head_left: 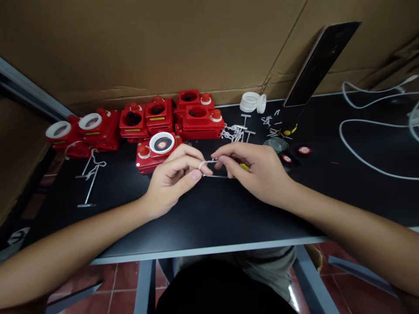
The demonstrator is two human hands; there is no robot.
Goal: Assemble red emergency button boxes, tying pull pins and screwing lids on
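Observation:
Over the middle of the black table, my left hand (pixel 173 181) pinches a thin white cord (pixel 210 162) that loops over its fingertip. My right hand (pixel 258 170) has thumb and forefinger closed on the cord's other part. Just below the cord, a thin metal rod (pixel 216 176) runs between the two hands; its right end is hidden behind my right hand. Right behind my left hand lies a red box (pixel 147 164) with a white ring (pixel 162 150) around its round window. A small yellow thing (pixel 244 166) shows partly behind my right fingers.
Several more red boxes (pixel 203 126) line the back by the cardboard wall (pixel 196 52). T-ended metal rods (pixel 91 188) with cord lie left. White rings (pixel 249 102), screws (pixel 275 132), a clear disc (pixel 275 145) and a leaning dark panel (pixel 319 65) are right, with a white cable (pixel 360 163).

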